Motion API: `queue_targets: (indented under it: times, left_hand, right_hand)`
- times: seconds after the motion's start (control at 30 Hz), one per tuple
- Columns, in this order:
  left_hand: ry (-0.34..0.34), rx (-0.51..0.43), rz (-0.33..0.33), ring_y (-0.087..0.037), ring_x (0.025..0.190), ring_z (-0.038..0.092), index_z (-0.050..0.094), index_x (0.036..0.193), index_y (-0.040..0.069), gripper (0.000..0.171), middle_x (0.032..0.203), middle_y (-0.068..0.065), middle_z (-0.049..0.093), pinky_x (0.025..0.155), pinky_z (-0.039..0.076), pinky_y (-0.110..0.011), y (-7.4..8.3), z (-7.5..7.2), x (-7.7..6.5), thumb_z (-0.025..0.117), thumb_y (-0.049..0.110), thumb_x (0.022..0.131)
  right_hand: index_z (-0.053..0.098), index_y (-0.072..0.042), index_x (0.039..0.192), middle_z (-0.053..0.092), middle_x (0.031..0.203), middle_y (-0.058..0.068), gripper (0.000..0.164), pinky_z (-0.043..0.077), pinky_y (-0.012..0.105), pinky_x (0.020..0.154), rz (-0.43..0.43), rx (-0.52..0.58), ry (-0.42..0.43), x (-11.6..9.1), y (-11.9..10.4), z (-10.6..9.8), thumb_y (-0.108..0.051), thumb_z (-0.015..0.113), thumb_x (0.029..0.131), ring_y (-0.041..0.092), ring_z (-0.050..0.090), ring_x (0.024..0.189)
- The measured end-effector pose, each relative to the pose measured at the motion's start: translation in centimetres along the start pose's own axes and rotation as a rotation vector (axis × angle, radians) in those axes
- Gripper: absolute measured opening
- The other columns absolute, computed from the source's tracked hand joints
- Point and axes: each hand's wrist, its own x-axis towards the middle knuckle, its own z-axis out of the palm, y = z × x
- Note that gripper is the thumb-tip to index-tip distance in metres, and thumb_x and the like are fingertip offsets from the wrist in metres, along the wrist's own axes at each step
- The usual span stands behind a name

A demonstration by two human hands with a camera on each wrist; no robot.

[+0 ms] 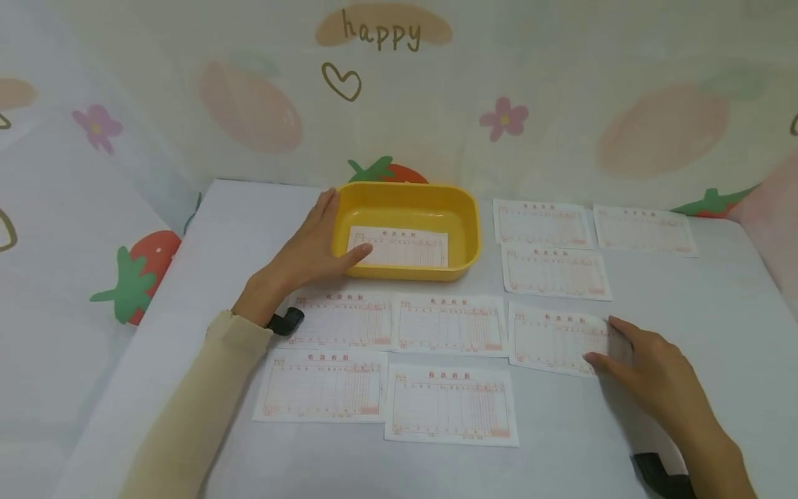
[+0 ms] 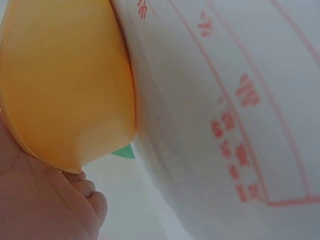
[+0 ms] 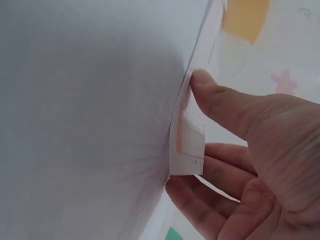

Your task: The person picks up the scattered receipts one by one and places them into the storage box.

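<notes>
My left hand (image 1: 312, 242) holds the left end of a yellow plastic tray (image 1: 464, 225), its thumb over the front rim and its fingers along the back left corner. Inside the tray lies a receipt slip (image 1: 399, 248) printed in red. On the right, my right hand (image 1: 661, 367) grips the right end of another receipt slip (image 1: 548, 339) between thumb and fingers. In the right wrist view that slip (image 3: 189, 150) bends up a little at its end, with the thumb at one edge and the fingertips at the other. The left wrist view shows the tray's outer wall (image 2: 70, 75) against the palm.
Several more receipt slips lie flat on the white table (image 1: 673, 298): some in front of the tray, such as one slip (image 1: 451, 405) nearest me, and others to its right, such as one slip (image 1: 555, 272). A printed cloth (image 1: 405, 125) hangs behind the table.
</notes>
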Motion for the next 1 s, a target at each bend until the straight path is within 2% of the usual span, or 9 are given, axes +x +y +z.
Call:
queue_targets:
  times: [0.27, 0.4, 0.47, 0.57, 0.67, 0.73, 0.8, 0.87, 1.0]
  left_hand:
    - [0.027, 0.008, 0.018, -0.026, 0.161, 0.006, -0.009, 0.163, 0.02, 0.112, 0.172, 0.0, -0.01, 0.129, 0.02, -0.052, 0.1, 0.2, 0.2, 0.049, 0.078, 0.087]
    - [0.034, 0.003, 0.038, -0.027, 0.16, 0.01, -0.007, 0.163, 0.02, 0.111, 0.172, -0.001, -0.007, 0.128, 0.021, -0.051, 0.0, 0.5, 0.4, 0.049, 0.078, 0.087]
    - [0.036, 0.007, 0.029, -0.027, 0.16, 0.009, -0.008, 0.163, 0.021, 0.111, 0.172, -0.001, -0.007, 0.129, 0.021, -0.051, -0.1, 0.5, 0.2, 0.049, 0.079, 0.087]
    - [0.028, 0.014, 0.004, -0.026, 0.16, 0.006, -0.01, 0.163, 0.022, 0.111, 0.172, 0.001, -0.01, 0.129, 0.02, -0.052, -0.2, 0.4, -0.1, 0.048, 0.079, 0.087]
    - [0.031, 0.014, 0.009, -0.027, 0.16, 0.007, -0.009, 0.163, 0.021, 0.111, 0.172, 0.0, -0.01, 0.129, 0.02, -0.052, -0.2, 0.3, -0.2, 0.049, 0.078, 0.087]
    - [0.038, 0.015, 0.02, -0.027, 0.16, 0.01, -0.007, 0.163, 0.021, 0.11, 0.172, -0.001, -0.007, 0.128, 0.022, -0.052, 0.0, 0.2, -0.1, 0.049, 0.077, 0.087]
    - [0.035, 0.017, 0.018, -0.028, 0.159, 0.011, -0.007, 0.163, 0.02, 0.11, 0.172, -0.001, -0.007, 0.128, 0.022, -0.051, 0.1, 0.2, 0.0, 0.05, 0.077, 0.087]
    - [0.028, 0.02, 0.009, -0.028, 0.159, 0.011, -0.007, 0.163, 0.021, 0.111, 0.172, -0.001, -0.008, 0.128, 0.023, -0.052, 0.2, 0.2, 0.0, 0.049, 0.078, 0.087]
    - [0.021, 0.022, 0.008, -0.028, 0.16, 0.01, -0.008, 0.163, 0.021, 0.11, 0.172, -0.001, -0.009, 0.128, 0.022, -0.052, 0.2, 0.3, -0.1, 0.049, 0.077, 0.088]
  right_hand:
    - [0.059, 0.002, 0.136, 0.063, 0.129, 0.033, 0.068, 0.05, 0.059, 0.082, -0.052, 0.008, 0.114, -0.3, -0.4, 0.2, -0.039, 0.08, 0.086, 0.049, 0.061, 0.11]
    - [0.066, -0.001, 0.128, 0.07, 0.116, 0.028, 0.056, 0.048, 0.035, 0.065, -0.061, -0.006, 0.169, -0.6, -0.4, 0.3, -0.028, 0.083, 0.083, 0.03, 0.06, 0.08]
    - [0.068, -0.002, 0.127, 0.073, 0.09, 0.023, 0.05, 0.038, 0.025, 0.056, -0.076, -0.003, 0.193, -0.6, -0.4, 0.3, -0.023, 0.083, 0.084, 0.017, 0.05, 0.067]
    - [0.068, -0.003, 0.126, 0.06, 0.065, 0.01, 0.044, 0.03, 0.02, 0.049, -0.093, 0.027, 0.2, -0.5, -0.4, 0.3, -0.017, 0.079, 0.086, 0.007, 0.04, 0.057]
    - [0.069, -0.004, 0.126, 0.068, 0.075, 0.015, 0.041, 0.036, 0.019, 0.047, -0.097, 0.06, 0.195, -0.4, -0.1, 0.2, -0.016, 0.077, 0.088, 0.005, 0.05, 0.056]
    - [0.069, -0.004, 0.126, 0.074, 0.097, 0.025, 0.04, 0.042, 0.017, 0.049, -0.092, 0.082, 0.186, -0.2, 0.1, -0.1, -0.018, 0.077, 0.089, 0.013, 0.064, 0.062]
    - [0.069, -0.004, 0.125, 0.07, 0.118, 0.03, 0.04, 0.047, 0.016, 0.053, -0.094, 0.101, 0.171, -0.1, 0.5, -0.3, -0.019, 0.077, 0.089, 0.025, 0.073, 0.072]
    - [0.069, -0.003, 0.124, 0.069, 0.119, 0.032, 0.038, 0.05, 0.015, 0.056, -0.104, 0.111, 0.16, -0.1, 0.8, -0.4, -0.018, 0.076, 0.09, 0.034, 0.075, 0.078]
    - [0.07, -0.002, 0.121, 0.071, 0.114, 0.03, 0.033, 0.051, 0.011, 0.059, -0.128, 0.102, 0.158, 0.1, 1.6, -0.7, -0.012, 0.073, 0.09, -0.003, 0.068, 0.076]
